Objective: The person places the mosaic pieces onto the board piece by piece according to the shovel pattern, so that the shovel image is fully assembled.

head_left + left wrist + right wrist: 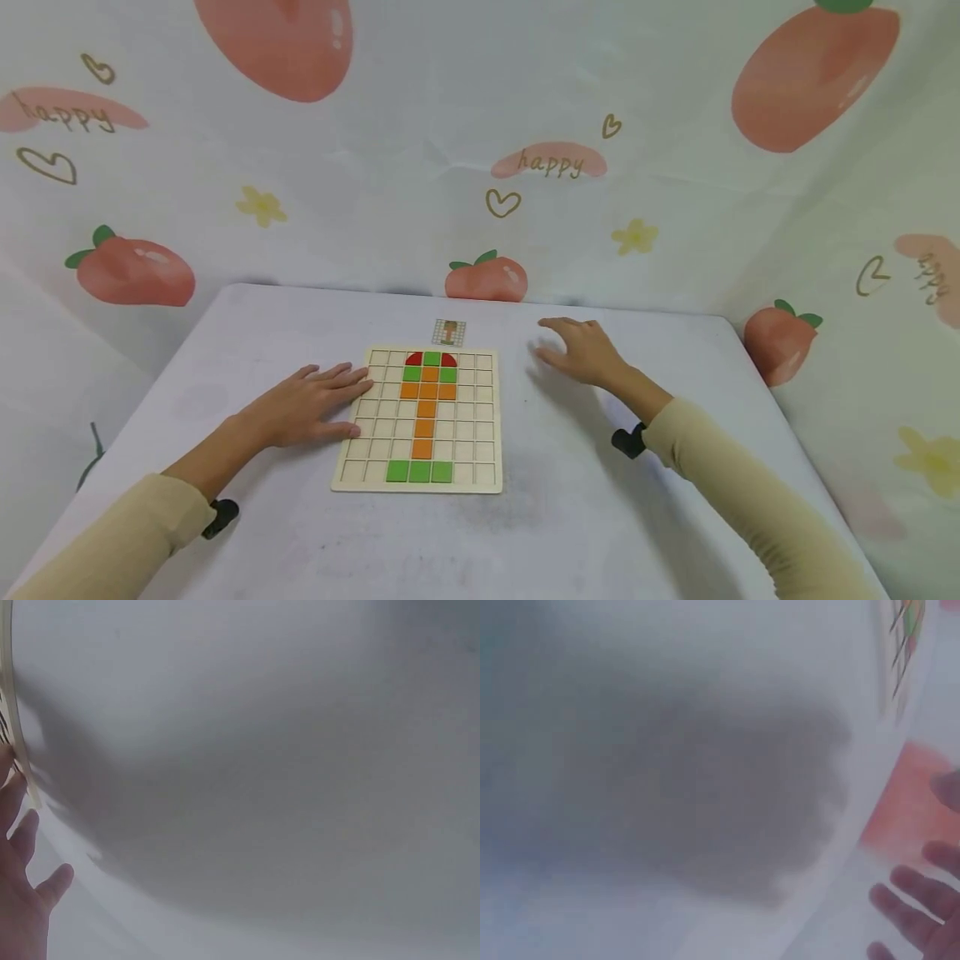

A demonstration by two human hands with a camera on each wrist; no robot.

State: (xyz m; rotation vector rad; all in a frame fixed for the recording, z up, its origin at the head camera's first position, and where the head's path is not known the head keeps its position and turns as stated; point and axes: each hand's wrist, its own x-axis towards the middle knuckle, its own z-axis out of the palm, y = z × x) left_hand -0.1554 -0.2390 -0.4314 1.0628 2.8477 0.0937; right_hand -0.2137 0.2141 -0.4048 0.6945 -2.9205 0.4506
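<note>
A square wooden grid board lies on the table, bearing orange tiles, green tiles and two red rounded corner tiles in a mushroom-like figure. My left hand lies spread along the board's left side, its fingertips at the rim. In the left wrist view its fingers show beside the board's edge. To the right of the board, my right hand hovers over the table with fingers apart, holding nothing. Its spread fingers appear at the lower right of the right wrist view.
Just beyond the board's far edge lies a small pattern card printed with a similar figure on a grid. A white cloth covers the table. Behind it hangs a backdrop printed with fruit, hearts and flowers.
</note>
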